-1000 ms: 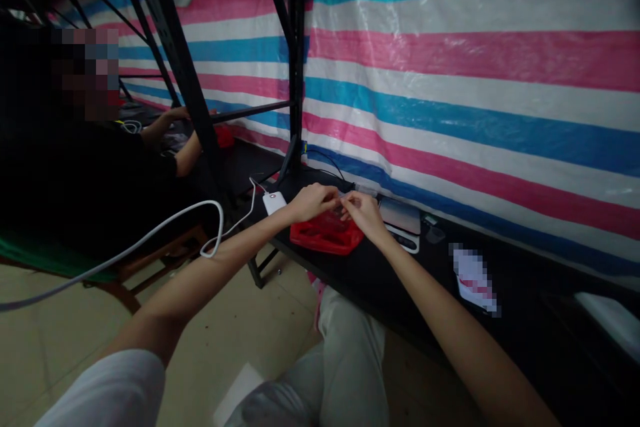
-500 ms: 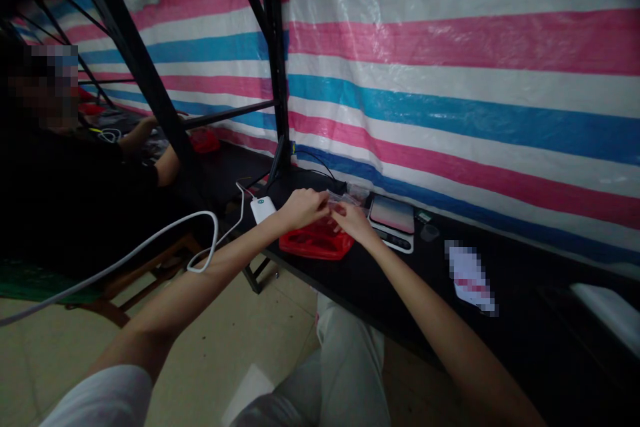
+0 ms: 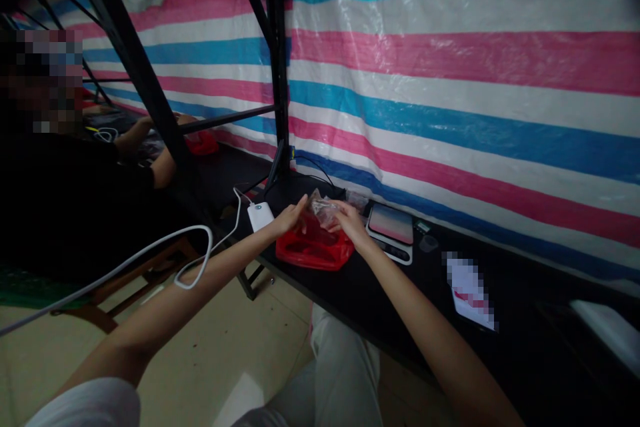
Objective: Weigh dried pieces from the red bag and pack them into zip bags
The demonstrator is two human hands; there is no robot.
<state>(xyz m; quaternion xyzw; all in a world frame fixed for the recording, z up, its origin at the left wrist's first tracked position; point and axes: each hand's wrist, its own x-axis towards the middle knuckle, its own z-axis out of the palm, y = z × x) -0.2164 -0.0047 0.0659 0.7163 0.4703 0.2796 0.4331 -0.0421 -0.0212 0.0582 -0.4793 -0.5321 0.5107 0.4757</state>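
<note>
Above a red plastic basket (image 3: 315, 257), I hold a small crinkled clear plastic bag (image 3: 324, 209). My right hand (image 3: 352, 223) is closed on the bag's right side, with its fingers pinching the film. At the bag's left edge is my left hand (image 3: 291, 219), its thumb raised apart from the lower fingers. Whether that hand touches the film is hard to make out. The contents of the basket are partly hidden by the bag and too dark to name.
A kitchen scale (image 3: 391, 230) stands right of the basket, near a small clear cup (image 3: 428, 243). A phone (image 3: 470, 290) lies farther right. Left are a white power bank (image 3: 260, 215) with its cable (image 3: 150, 260) crossing my forearm, a black rack post (image 3: 130, 57) and a seated person (image 3: 75, 193).
My left hand has moved left and its thumb has come up. More of the clear bag shows between my hands. The right hand still holds the bag.
</note>
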